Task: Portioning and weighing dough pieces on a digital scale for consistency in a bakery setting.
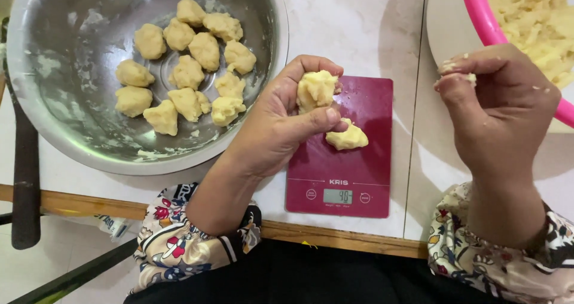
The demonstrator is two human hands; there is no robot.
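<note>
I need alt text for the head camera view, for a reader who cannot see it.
A person's left hand holds a lump of yellow dough above a red kitchen scale bearing a smaller dough piece. The dough-smeared right hand hovers near a pink bowl; a steel bowl holds dough portions.

The left hand (287, 121) is raised, palm turned up and inward, fingers (314, 120) curled closed around a small lump, thumb pressed across the front. The left forearm is angled up from a patterned sleeve. The right hand (499, 110) is held higher, back to the camera, fingers bent loosely inward, tips smeared, nothing gripped.
</note>
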